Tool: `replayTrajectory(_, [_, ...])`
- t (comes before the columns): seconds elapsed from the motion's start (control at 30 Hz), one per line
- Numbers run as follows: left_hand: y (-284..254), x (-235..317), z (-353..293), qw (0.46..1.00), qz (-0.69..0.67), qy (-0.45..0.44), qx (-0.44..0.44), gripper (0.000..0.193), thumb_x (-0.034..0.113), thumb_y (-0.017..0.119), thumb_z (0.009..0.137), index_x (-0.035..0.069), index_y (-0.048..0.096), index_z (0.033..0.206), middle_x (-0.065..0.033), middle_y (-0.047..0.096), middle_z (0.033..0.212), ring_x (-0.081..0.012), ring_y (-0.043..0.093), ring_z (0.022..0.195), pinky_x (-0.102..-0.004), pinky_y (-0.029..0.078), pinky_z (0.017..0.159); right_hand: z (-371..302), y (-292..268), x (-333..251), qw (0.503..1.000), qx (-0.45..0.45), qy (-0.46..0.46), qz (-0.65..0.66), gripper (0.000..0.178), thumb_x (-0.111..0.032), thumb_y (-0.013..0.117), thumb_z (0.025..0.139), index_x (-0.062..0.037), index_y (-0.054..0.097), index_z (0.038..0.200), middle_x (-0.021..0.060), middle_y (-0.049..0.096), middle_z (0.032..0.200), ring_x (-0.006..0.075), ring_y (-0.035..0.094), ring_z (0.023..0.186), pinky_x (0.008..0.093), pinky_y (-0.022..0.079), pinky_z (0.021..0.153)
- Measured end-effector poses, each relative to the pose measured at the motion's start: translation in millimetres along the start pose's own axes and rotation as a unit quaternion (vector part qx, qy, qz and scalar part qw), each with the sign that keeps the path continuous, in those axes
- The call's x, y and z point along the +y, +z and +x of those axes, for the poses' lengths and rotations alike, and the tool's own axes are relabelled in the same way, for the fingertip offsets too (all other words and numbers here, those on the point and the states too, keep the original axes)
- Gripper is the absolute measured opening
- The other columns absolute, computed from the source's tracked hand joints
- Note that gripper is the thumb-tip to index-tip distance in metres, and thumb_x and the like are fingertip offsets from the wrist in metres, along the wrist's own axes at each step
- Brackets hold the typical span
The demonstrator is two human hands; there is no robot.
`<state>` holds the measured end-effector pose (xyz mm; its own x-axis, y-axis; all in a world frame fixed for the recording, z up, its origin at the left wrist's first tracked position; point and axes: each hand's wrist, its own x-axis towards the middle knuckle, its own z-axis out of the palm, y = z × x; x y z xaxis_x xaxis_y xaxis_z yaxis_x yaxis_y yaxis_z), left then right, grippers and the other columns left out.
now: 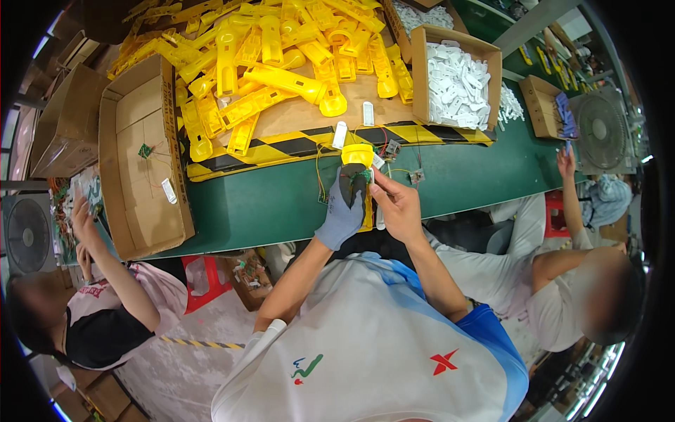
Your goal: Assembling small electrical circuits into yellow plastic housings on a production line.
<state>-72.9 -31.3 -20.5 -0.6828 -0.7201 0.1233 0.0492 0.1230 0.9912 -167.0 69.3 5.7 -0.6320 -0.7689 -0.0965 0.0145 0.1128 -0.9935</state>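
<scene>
In a grey glove with dark fingers, my left hand point(339, 218) is closed around a yellow plastic flashlight housing point(357, 154), its wide round end pointing away from me. A small green circuit board point(367, 177) shows at the housing's right side. My bare right hand point(399, 211) has thumb and forefinger drawn together against that side, by the board; what is between the fingertips is hidden. Just beyond the housing are a white plastic cover point(339, 135) and another white cover point(368, 113). Small wired boards point(391, 149) lie to its right, with thin red and yellow wires.
Yellow housings point(271, 42) are heaped behind a black-and-yellow striped edge point(281, 143). At the right stands a cardboard box point(420, 77) of white plastic parts. A shallow carton point(181, 141) at the left holds a wired board and a white cover. People sit working on both sides.
</scene>
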Motion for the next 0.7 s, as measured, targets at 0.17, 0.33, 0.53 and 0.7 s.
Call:
replayTrajectory(0.17, [2,-2,6,0.998,0.033,0.043,-0.017,0.032,0.008,0.054,0.088,-0.002,0.050,0.119,-0.0245,0.059,0.105,-0.0410,0.060,0.091,-0.0434,0.050,0.077,3,0,-22,0.981,0.022,-0.109,-0.161,0.035,-0.003,0.062,0.092,0.0008,0.061,0.127,0.0126,0.072,0.103,0.0114,0.065,0.086,0.0241,0.050,0.075])
replayTrajectory(0.33, [11,35,3,0.993,0.037,0.084,-0.072,0.042,0.014,0.053,0.090,0.000,0.046,0.128,-0.0273,0.051,0.120,-0.0428,0.055,0.108,-0.0466,0.046,0.088,-16,-13,-34,0.966,-0.005,-0.195,-0.168,0.045,-0.009,0.059,0.091,0.0074,0.052,0.132,0.0237,0.064,0.116,0.0293,0.066,0.103,0.0325,0.049,0.086])
replayTrajectory(0.53, [7,55,-8,0.967,-0.028,0.100,-0.234,0.056,0.025,0.056,0.094,0.001,0.039,0.141,-0.0285,0.054,0.122,-0.0399,0.058,0.108,-0.0434,0.048,0.090,-42,-39,-95,0.930,0.065,-0.198,-0.303,0.064,-0.017,0.066,0.087,0.0065,0.040,0.141,0.0236,0.055,0.130,0.0370,0.057,0.116,0.0380,0.045,0.096])
replayTrajectory(0.7, [-62,149,84,0.841,0.346,-0.077,-0.409,0.054,0.034,0.063,0.087,0.007,0.053,0.134,-0.0245,0.064,0.107,-0.0382,0.061,0.102,-0.0446,0.047,0.088,-28,-164,-44,0.968,0.070,-0.004,-0.240,0.063,-0.016,0.075,0.080,0.0052,0.051,0.134,0.0212,0.064,0.119,0.0299,0.063,0.111,0.0347,0.046,0.096])
